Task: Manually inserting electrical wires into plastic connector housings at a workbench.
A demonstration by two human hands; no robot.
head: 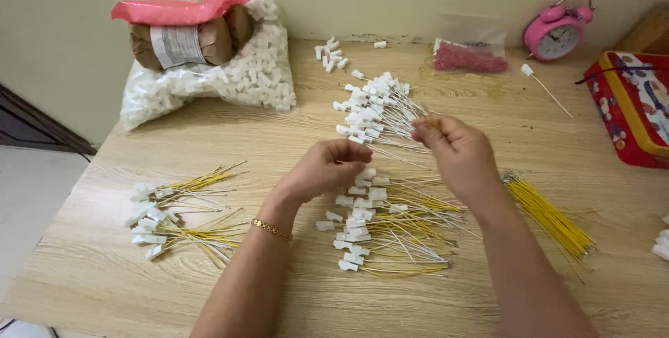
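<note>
We're looking down on a wooden table [209, 136], and both hands are up over the middle of it. The left hand [326, 169] is curled narrow, fingers pinched together on something small; we can't tell exactly what, though it looks like one of the white connector pieces. The right hand [456, 150] is closed too, fingertips pinching the end of a thin wire, just beside the left.

How far along are we? We'd judge well into it. Right under the hands lies a pile of yellow and white wires with white plugs fitted [380, 230], another fan of white-wired ones [373, 111] sits just beyond, and two smaller yellow bundles [178, 216] rest off to the left. Still to go, by the look of it: a bundle of bare yellow wires [550, 216] at the right, and a few loose white plugs [329, 54] near the wall.

Packages now. Back left, a big clear bag of white plugs [230, 77], with a brown wrapped parcel bearing a white label [185, 42] and a pink packet on top. Back centre, a small clear bag of red bits [468, 58]. Beside it a pink alarm clock [557, 31], and a red patterned tin [631, 104] at the right edge.
</note>
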